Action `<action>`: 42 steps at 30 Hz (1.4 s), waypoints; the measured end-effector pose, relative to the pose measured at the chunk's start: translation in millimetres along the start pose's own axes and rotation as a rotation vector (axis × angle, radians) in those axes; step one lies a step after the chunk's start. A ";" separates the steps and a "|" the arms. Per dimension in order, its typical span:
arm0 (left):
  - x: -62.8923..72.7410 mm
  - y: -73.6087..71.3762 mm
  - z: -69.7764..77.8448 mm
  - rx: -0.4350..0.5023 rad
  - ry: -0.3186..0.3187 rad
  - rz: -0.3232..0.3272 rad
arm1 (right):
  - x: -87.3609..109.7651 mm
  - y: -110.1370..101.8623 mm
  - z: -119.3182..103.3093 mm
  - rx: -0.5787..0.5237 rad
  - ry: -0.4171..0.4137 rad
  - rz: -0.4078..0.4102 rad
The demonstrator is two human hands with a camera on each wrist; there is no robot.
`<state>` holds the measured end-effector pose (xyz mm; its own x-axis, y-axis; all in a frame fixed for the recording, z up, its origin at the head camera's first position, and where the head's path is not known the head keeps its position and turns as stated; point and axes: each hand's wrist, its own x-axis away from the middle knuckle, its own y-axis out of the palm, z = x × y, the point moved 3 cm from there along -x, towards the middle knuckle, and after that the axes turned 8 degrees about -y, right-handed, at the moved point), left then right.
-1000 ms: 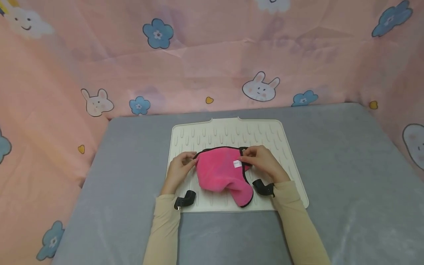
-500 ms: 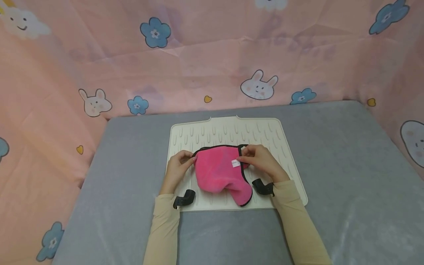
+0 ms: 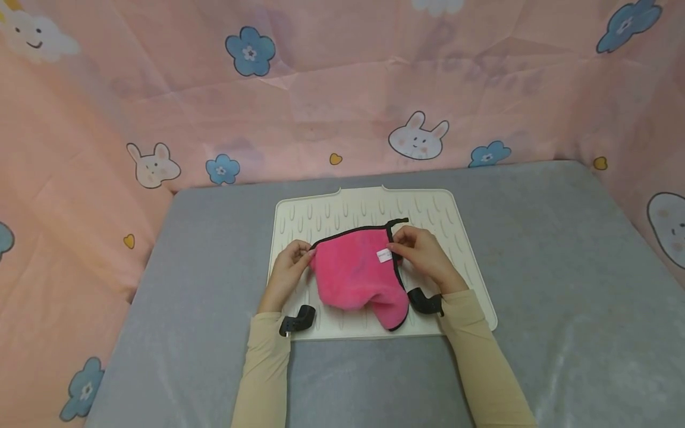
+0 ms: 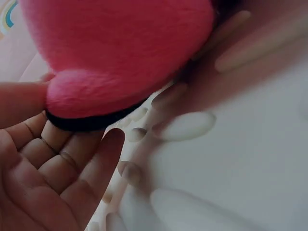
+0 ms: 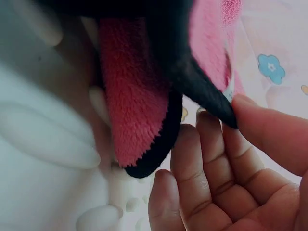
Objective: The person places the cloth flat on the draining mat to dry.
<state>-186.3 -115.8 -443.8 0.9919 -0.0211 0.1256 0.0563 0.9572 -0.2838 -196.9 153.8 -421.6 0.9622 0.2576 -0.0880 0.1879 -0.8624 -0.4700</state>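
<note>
Two hands at work on a pink cloth (image 3: pixel 350 273) with black trim (image 3: pixel 350 231). The cloth lies over the middle of a pale ribbed mat (image 3: pixel 342 205), itself on a grey table (image 3: pixel 214 249); a patterned curtain (image 3: pixel 321 89) stands behind. The left hand (image 3: pixel 286 270) pinches the cloth's left far corner between thumb and fingers. The right hand (image 3: pixel 425 255) pinches the trim at the opposite side, its thumb tip just beside a white label (image 3: pixel 384 255); the left wrist and right wrist views confirm both grips.

Compared with half a second ago, the right far corner sits farther up the mat, so that the far edge now slopes upward to the right, and a black strip (image 3: pixel 398 222) projects beyond the right fingers. Whether the corner is raised or slid cannot be told. The near fold and lower right lobe have hardly moved. The shift appears to draw out the far edge alone; the cloth is not yet flat.
</note>
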 end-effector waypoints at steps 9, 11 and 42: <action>1.5 -5.8 0.7 0.028 -0.023 0.030 | -0.4 -8.6 0.7 -0.062 0.009 0.137; 1.6 -7.1 0.3 0.043 -0.039 0.022 | -0.5 -10.1 0.8 -0.076 0.009 0.159; 10.8 -17.1 2.8 0.020 0.119 -0.235 | 15.5 -60.9 22.8 -0.206 0.077 0.407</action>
<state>-176.8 -131.6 -435.0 0.9585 -0.2757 0.0725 0.2851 0.9277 -0.2408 -197.9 220.2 -414.4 0.9762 -0.1467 -0.1597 -0.1808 -0.9573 -0.2256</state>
